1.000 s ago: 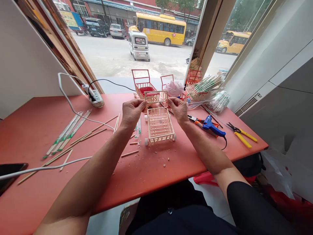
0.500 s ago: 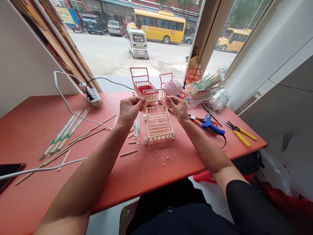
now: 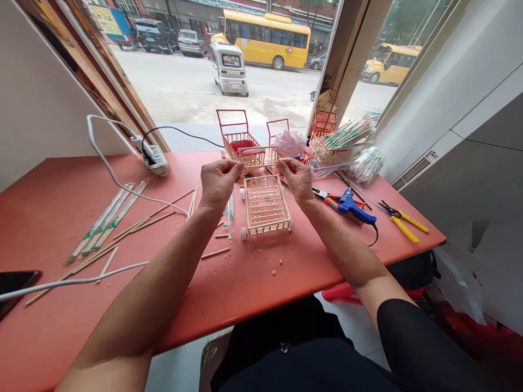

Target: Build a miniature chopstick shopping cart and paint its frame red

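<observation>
Under the window, table: long salmon-red tabletop (image 3: 286,272), running from left edge to right, with everything below resting on it.
Left hand: left hand (image 3: 218,182), reaching forward on a bare arm; thumb and fingertips pressed together on the left upright of the cart's handle frame.
Right hand: right hand (image 3: 298,178), opposite it; fingers pinched tight on the right upright of the same frame.
Cart: small cart of pale wooden sticks (image 3: 265,209), upright on white wheels near the middle of the table between the two hands, basket towards the person, handle frame at the far end.
Finished carts: red-framed stick carts (image 3: 239,139), standing just behind it along the far edge.
Cable: white cable (image 3: 81,280), trailing across the left part of the table.
Chopsticks: paper-wrapped chopsticks with green print (image 3: 110,218), lying well left of the cart among bare wooden sticks.
Glue gun: blue glue gun (image 3: 353,206), on its side near the right hand.
Pliers: yellow-handled pliers (image 3: 402,223), further right, near the table's corner.
Crumbs: pale wood crumbs (image 3: 273,267), scattered in front of the cart.
</observation>
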Available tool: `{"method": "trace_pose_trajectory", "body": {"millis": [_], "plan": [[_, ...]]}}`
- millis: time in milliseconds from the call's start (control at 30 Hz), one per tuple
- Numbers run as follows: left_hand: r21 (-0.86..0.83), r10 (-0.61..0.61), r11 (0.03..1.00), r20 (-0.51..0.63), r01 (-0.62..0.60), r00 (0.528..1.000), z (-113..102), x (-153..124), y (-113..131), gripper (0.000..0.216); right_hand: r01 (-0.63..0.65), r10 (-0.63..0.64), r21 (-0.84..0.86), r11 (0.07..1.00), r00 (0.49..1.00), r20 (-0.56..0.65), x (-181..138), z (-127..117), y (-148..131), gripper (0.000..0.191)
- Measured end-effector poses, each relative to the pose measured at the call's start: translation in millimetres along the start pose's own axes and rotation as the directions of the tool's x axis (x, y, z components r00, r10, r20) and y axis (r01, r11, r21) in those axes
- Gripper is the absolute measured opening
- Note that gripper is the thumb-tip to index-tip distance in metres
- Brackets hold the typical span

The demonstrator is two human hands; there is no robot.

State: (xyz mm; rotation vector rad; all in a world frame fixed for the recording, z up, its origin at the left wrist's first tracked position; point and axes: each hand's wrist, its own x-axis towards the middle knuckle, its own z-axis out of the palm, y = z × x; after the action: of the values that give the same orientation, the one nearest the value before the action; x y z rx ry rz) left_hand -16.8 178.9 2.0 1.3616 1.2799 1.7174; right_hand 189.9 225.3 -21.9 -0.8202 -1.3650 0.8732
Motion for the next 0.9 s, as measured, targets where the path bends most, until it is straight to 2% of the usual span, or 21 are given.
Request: {"method": "trace_pose_trajectory", "body": {"millis": [267,367,567,900], "plan": [[-0.047,-0.074,0.996,0.062,0.077,0.995,-8.2,3.7,1.5,0.017,-0.040,0.044,-0.053,0.998,0.996,0.074,2.3,-7.2,-5.6,0.069],[-0.061,-0.082,0.994,0.052,0.085,0.995,-9.6,5.2,3.2,0.022,-0.034,0.037,-0.043,0.998,0.997,0.061,3.6,-8.5,-8.1,0.071],[-0.047,-0.087,0.995,0.051,0.089,0.995,-6.5,3.3,6.2,0.008,-0.007,0.008,-0.023,1.000,0.999,0.053,4.3,-8.0,-8.0,0.067],[-0.024,-0.063,0.998,0.019,0.063,0.998,-3.1,0.2,0.4,0.009,0.012,-0.010,-0.037,0.999,0.999,0.035,-1.2,-3.6,-5.1,0.063]]}}
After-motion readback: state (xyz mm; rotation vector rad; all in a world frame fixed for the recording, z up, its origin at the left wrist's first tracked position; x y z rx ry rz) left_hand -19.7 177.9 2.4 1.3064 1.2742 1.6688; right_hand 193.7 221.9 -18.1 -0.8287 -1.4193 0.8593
